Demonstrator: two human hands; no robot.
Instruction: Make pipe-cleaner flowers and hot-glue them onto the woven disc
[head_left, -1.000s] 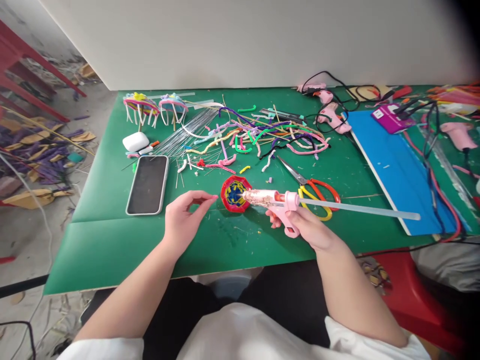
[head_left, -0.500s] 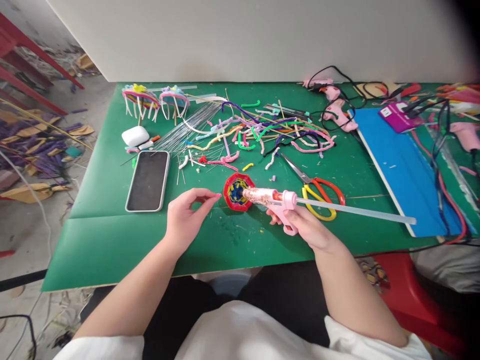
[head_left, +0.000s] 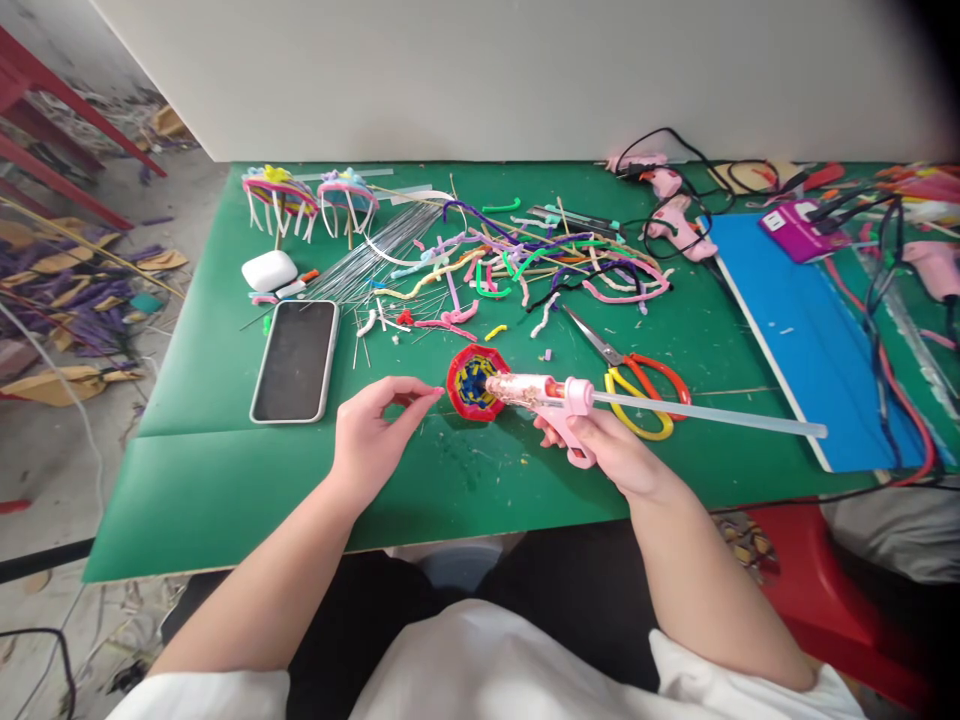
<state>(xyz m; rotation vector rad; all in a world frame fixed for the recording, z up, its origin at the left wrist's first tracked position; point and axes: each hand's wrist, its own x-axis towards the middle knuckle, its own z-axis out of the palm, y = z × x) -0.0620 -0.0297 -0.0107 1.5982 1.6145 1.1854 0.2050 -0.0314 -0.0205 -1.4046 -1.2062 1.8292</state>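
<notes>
A small octagonal craft piece (head_left: 459, 405) with a fuzzy red rim and a blue and yellow inside faces up near the table's middle. At its left edge, my left hand (head_left: 379, 430) pinches with thumb and index finger; the exact contact is too small to make out. My right hand (head_left: 600, 445) grips a pink hot glue gun (head_left: 551, 395) by its handle. The gun's tip points left, over the piece's inside. From its back sticks a long translucent glue stick (head_left: 720, 415). Scissors (head_left: 630, 370) with yellow and orange handles lie open behind the gun.
Pipe cleaners (head_left: 517, 260) and thin wires (head_left: 382, 260) lie scattered behind. At left are a phone (head_left: 294, 362), a white case (head_left: 270, 271) and two little umbrella-like crafts (head_left: 281, 195). A blue board (head_left: 810, 350), corded glue guns (head_left: 679, 230) and a purple power block (head_left: 802, 232) are right.
Both hands and the craft piece stay nearly in place. The back end of the glue stick has shifted slightly left and up.
</notes>
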